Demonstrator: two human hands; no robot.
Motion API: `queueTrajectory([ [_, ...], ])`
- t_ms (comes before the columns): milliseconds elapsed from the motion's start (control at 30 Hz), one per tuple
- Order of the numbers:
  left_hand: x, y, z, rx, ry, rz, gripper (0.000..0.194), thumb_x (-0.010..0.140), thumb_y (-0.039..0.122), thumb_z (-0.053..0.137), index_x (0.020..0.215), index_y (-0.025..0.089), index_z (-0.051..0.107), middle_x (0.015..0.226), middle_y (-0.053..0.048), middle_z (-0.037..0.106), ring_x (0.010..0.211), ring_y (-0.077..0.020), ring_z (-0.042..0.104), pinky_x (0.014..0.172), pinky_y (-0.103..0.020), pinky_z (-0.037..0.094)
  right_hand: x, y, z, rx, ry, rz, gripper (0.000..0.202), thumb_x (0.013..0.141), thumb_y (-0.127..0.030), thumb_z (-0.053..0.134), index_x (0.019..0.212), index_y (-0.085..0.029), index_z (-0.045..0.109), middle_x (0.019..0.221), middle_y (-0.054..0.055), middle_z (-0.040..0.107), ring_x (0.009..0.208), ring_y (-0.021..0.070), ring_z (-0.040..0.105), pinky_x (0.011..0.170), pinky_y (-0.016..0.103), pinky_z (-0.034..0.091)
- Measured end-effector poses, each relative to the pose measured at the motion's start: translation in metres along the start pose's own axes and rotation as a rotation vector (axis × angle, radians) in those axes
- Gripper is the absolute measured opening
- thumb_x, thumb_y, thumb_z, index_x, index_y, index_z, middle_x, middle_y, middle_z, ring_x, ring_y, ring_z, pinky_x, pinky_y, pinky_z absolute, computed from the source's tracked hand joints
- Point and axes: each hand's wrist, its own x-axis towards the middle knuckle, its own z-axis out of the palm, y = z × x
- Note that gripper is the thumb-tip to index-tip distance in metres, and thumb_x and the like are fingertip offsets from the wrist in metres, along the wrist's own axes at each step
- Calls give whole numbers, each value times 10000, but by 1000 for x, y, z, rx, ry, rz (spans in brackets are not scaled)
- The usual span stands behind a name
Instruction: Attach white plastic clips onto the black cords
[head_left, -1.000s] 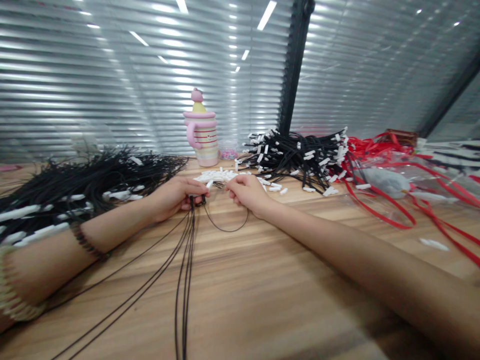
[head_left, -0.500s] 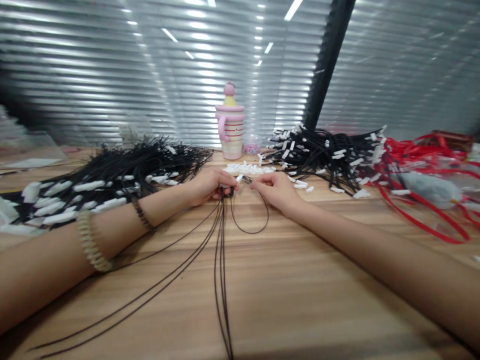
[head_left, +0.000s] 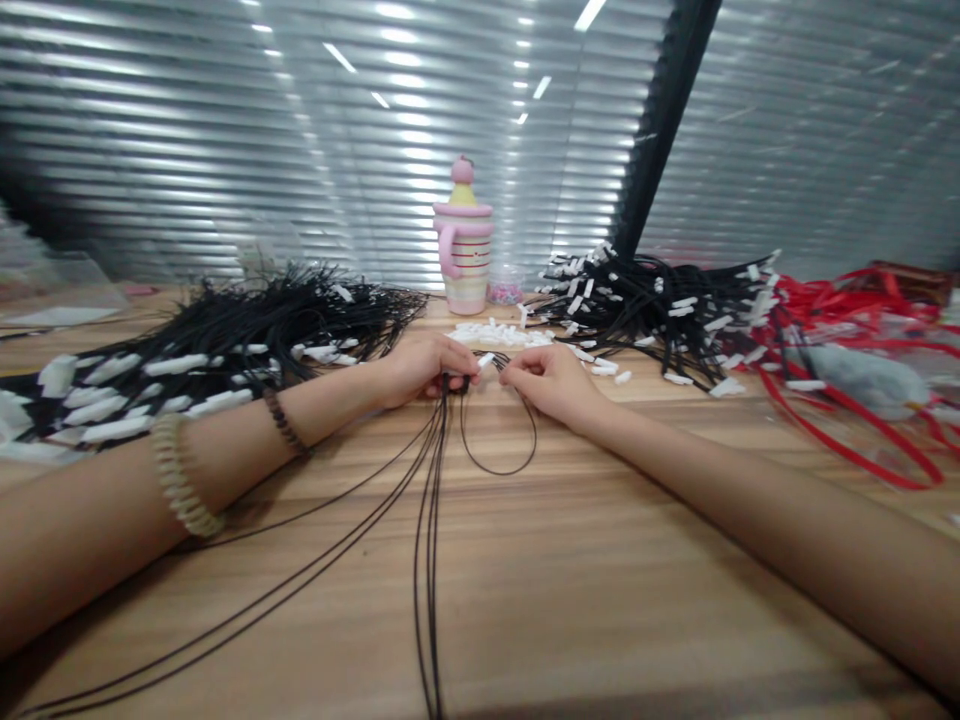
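My left hand point(head_left: 431, 370) is closed around a bundle of thin black cords point(head_left: 431, 470). Several of their long ends trail over the table toward me and to the left. A small white plastic piece point(head_left: 486, 360) sticks out at the left fingertips, with a dark bit just below it. My right hand point(head_left: 551, 378) pinches cord between thumb and forefinger, a little to the right of the left hand. One cord loop point(head_left: 499, 472) hangs between both hands and rests toward the table. Exactly how the cord passes through the fingers is too small to tell.
Loose white pieces point(head_left: 502, 333) lie behind my hands. Piles of black cords with white ends stand left point(head_left: 277, 320) and right point(head_left: 645, 295). Red ribbons point(head_left: 847, 450) lie far right. A pink cup point(head_left: 465, 260) stands at the back of the wooden table point(head_left: 600, 580).
Both hands stay nearly in place, still gripping the cords. The white piece at the left fingertips has shifted slightly right, and the trailing cord ends have swung a little left.
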Motion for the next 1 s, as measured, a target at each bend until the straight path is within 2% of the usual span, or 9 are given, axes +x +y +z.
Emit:
queueTrajectory([
  [100, -1, -1, 1, 15, 21, 8, 145, 583, 269, 592, 602, 126, 584, 470, 12, 447, 382, -43, 342, 338, -164, 158, 0, 1, 0, -27, 13, -12, 197, 680, -224, 507, 627, -123, 668, 509, -6, 541, 481, 82, 422, 457, 193, 281],
  [333, -1, -3, -1, 43, -26, 47, 164, 609, 291, 566, 616, 129, 592, 491, 11, 455, 385, -37, 335, 339, -157, 162, -1, 0, -1, -33, 11, -39, 201, 688, -229, 504, 636, -118, 662, 544, 5, 567, 515, 91, 448, 460, 192, 280],
  [667, -2, -2, 0, 71, -16, 47, 160, 612, 292, 571, 604, 133, 586, 478, 23, 449, 377, -34, 328, 340, -162, 171, 0, 2, 0, -39, 30, -58, 191, 690, -211, 513, 655, -123, 679, 579, 11, 605, 538, 101, 487, 491, 198, 310],
  [1000, -5, 0, 2, 134, -16, 85, 174, 627, 305, 552, 622, 135, 590, 500, 23, 462, 395, -36, 347, 352, -162, 191, -3, -2, -2, -104, 34, -92, 183, 687, -211, 519, 631, -120, 667, 548, 5, 585, 522, 97, 479, 484, 199, 303],
])
